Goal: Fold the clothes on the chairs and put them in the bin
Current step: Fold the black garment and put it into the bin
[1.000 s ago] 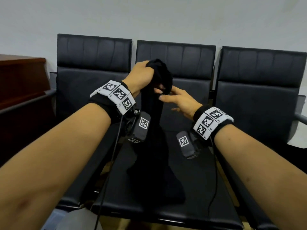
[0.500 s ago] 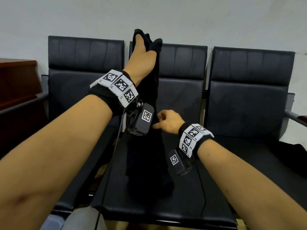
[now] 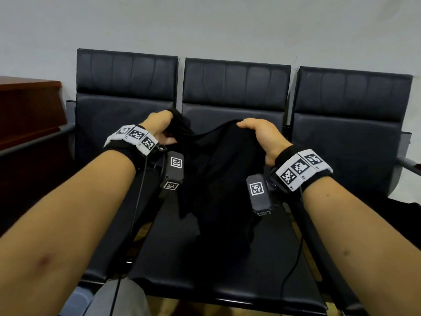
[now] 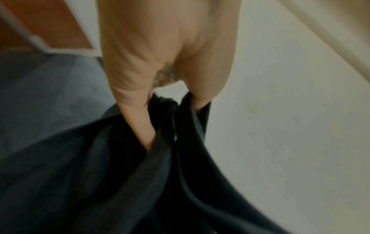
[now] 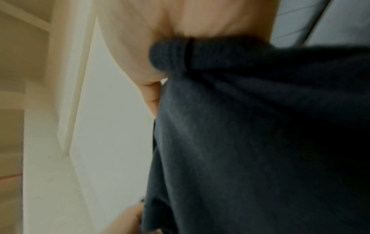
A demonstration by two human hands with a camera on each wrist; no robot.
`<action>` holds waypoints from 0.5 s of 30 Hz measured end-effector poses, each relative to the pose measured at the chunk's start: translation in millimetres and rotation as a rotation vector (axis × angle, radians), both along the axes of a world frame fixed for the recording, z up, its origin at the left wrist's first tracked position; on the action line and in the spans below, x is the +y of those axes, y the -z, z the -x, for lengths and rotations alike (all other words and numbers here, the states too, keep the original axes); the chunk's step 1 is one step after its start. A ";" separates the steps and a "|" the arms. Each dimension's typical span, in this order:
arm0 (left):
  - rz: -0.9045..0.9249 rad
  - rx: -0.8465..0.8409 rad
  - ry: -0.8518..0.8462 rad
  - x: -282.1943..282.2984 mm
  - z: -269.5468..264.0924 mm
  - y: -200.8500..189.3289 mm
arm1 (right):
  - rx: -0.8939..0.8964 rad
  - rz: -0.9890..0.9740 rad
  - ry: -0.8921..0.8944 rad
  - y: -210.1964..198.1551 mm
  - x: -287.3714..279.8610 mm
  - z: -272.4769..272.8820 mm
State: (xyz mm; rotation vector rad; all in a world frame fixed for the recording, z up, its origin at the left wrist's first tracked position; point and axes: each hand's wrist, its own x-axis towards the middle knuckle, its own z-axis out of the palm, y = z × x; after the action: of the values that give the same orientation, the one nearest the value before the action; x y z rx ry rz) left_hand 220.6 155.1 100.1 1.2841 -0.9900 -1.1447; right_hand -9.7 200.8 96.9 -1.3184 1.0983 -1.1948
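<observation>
A person's left hand (image 3: 159, 128) and right hand (image 3: 262, 135) hold up a black garment (image 3: 218, 179) in front of a row of three black chairs (image 3: 234, 87) set against a pale wall (image 3: 205, 23). Both hands are closed on the cloth: the left hand bunches one upper corner, its fingers (image 4: 140, 120) curled into gathered folds (the left wrist view shows the dark fabric (image 4: 120, 182) pinched between thumb and fingers), while the right hand grips the opposite upper edge, a rolled hem (image 5: 180, 53) lying against its palm (image 5: 140, 39). Between the two hands the top edge of the garment sags in a shallow curve; below them the cloth hangs down, its lower part over the seat of the middle chair (image 3: 227, 281). Both wrist views are blurred. Marker bands wrap each wrist, left (image 3: 136, 136) and right (image 3: 300, 169), with a small camera block hanging under each hand and thin cables trailing toward the person. Left of the left hand stands a reddish wooden cabinet (image 3: 29, 106). Far right of the right hand, more dark cloth (image 3: 405, 215) lies on the end seat.
</observation>
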 end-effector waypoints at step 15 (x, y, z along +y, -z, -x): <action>-0.265 0.474 0.374 -30.9 -22.5 147.8 | -0.391 -0.019 -0.043 -0.9 -15.7 12.3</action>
State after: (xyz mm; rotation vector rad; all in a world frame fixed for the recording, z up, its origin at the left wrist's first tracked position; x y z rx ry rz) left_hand 243.2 124.3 -47.7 0.9727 -0.7512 -1.8196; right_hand -22.0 185.1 97.8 -1.0307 0.7929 -1.3369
